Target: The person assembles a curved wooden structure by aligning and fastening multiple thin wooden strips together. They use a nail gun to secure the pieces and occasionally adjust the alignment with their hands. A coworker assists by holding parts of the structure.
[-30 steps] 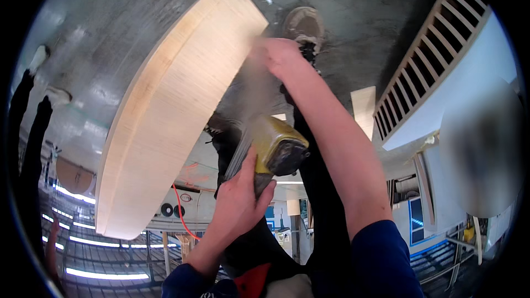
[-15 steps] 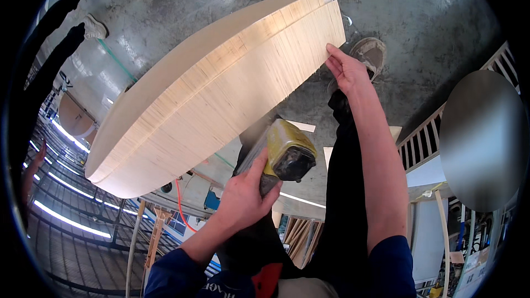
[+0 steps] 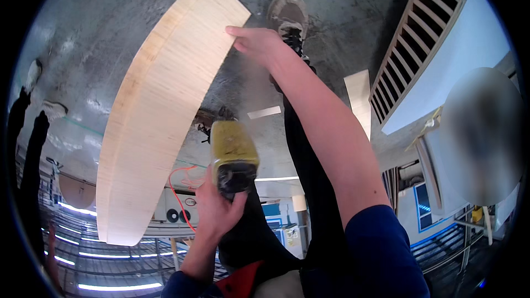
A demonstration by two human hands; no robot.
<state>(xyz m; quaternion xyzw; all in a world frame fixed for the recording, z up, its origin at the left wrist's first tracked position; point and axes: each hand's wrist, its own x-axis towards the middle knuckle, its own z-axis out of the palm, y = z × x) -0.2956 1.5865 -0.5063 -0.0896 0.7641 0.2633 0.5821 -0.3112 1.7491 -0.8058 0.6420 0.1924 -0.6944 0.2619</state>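
Left hand (image 3: 216, 208) wrapped closed round yellow-and-black boxy power tool (image 3: 234, 142); right hand (image 3: 258, 43) pinched far right edge of long, curved, pale wooden panel (image 3: 157, 102), left of tool. Thin pale strip (image 3: 264, 112) lay on grey floor (image 3: 342, 33), right of panel; brown slatted wooden frame (image 3: 405, 73) sat far right.

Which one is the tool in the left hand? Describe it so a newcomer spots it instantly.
Find the large, curved, pale wooden panel left of centre. Right of its lower half, the person's left hand grips a blocky yellow handheld tool with a black end. Its yellow body sets it apart from the thin orange cord and black trousers beside it.
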